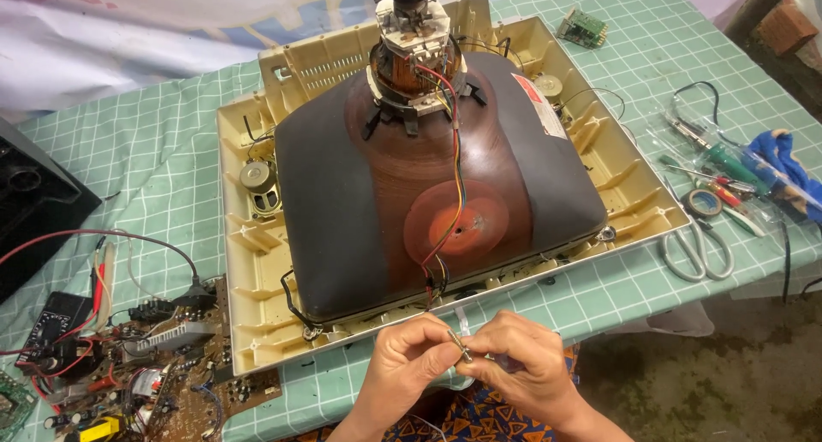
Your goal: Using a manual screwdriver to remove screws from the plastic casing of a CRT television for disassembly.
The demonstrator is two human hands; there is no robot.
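Observation:
My left hand (409,356) and my right hand (524,362) meet at the table's near edge, both pinching a small metal screw-like part (461,346) between fingertips. A thin white strip rises from between the fingers. Just beyond them lies a picture tube (428,176), face down in a cream plastic front frame (248,322). Red and coloured wires (454,168) run from the tube's neck down toward my hands.
A circuit board (145,373) with wires lies at the lower left, by a black case (34,202). Scissors (695,249), tape roll, screwdrivers and a blue cloth (783,164) lie at the right. A small green board (582,28) sits far back on the checked tablecloth.

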